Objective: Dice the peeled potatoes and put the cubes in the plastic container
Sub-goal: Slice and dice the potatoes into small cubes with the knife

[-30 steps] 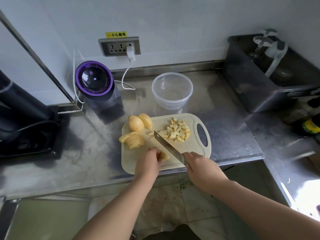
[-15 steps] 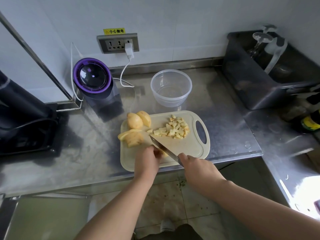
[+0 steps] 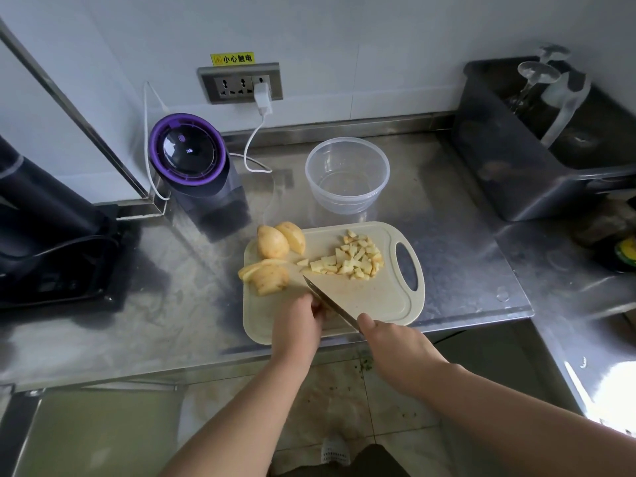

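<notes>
A beige cutting board (image 3: 371,297) lies at the steel counter's front edge. On it sit two potato halves (image 3: 280,239) at the back left, a sliced potato (image 3: 266,275) below them, and a pile of cubes (image 3: 351,260) near the handle hole. My left hand (image 3: 297,320) presses a potato piece, mostly hidden under its fingers, on the board's near part. My right hand (image 3: 389,342) grips a knife (image 3: 328,301) whose blade lies right against the left fingers, tip pointing up-left. The clear plastic container (image 3: 347,175) stands behind the board with nothing in it.
A purple-lidded appliance (image 3: 192,160) stands back left, its white cable plugged into the wall socket (image 3: 241,83). A black machine (image 3: 44,235) fills the far left. A dark tub (image 3: 550,139) with glassware sits back right. The counter edge runs just below the board.
The knife blade has shifted left, closer against my left fingers, and the potato piece under them is now mostly covered. The camera view drifted slightly.
</notes>
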The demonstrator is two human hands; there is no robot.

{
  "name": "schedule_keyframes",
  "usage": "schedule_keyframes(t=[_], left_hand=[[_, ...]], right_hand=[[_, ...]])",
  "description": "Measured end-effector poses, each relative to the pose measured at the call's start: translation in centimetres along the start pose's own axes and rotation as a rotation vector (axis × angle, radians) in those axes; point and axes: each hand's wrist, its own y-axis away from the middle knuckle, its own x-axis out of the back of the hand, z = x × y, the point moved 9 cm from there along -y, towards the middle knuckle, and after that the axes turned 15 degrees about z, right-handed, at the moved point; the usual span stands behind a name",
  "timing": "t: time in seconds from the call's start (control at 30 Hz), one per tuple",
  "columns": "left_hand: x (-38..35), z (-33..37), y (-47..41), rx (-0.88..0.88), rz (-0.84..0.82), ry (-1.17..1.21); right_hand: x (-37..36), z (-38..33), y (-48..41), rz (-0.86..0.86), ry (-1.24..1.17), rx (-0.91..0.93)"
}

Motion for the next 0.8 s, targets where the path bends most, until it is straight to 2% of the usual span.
schedule_keyframes(t=[0.17,0.33,0.8], left_hand=[[0.2,0.1,0.2,-0.006,-0.006,0.010],[0.3,-0.7,0.1,0.056,-0.010,0.013],[0.4,-0.6,0.2,0.078,-0.036,0.038]], right_hand=[[0.2,0.7,0.1,0.057,-0.052,-0.046],[0.1,0.2,0.7,0.103,-0.046,-0.018],[0.2,-1.0,0.7,0.037,-0.018,0.007]])
